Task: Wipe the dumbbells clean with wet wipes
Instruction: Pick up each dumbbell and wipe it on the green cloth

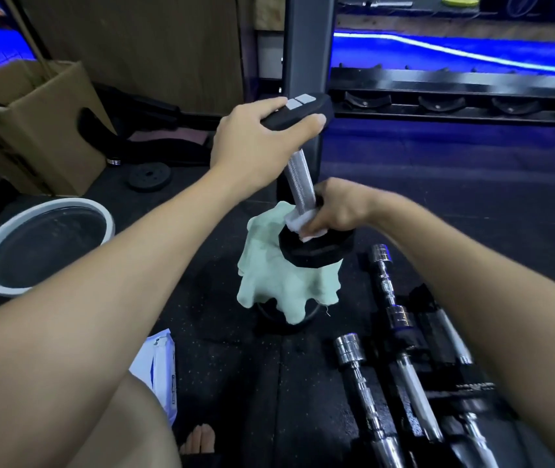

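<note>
Your dumbbell (298,184) stands tilted on a pale green cloth (269,275) on the floor: black heads, knurled silver handle. Your left hand (255,136) grips its upper head; your right hand (336,211) presses a bunched white wet wipe (299,221) against the handle's base.

Left hand (255,136) curled, gripping; right hand (336,211) curled, pinching; both arms outstretched.
</note>
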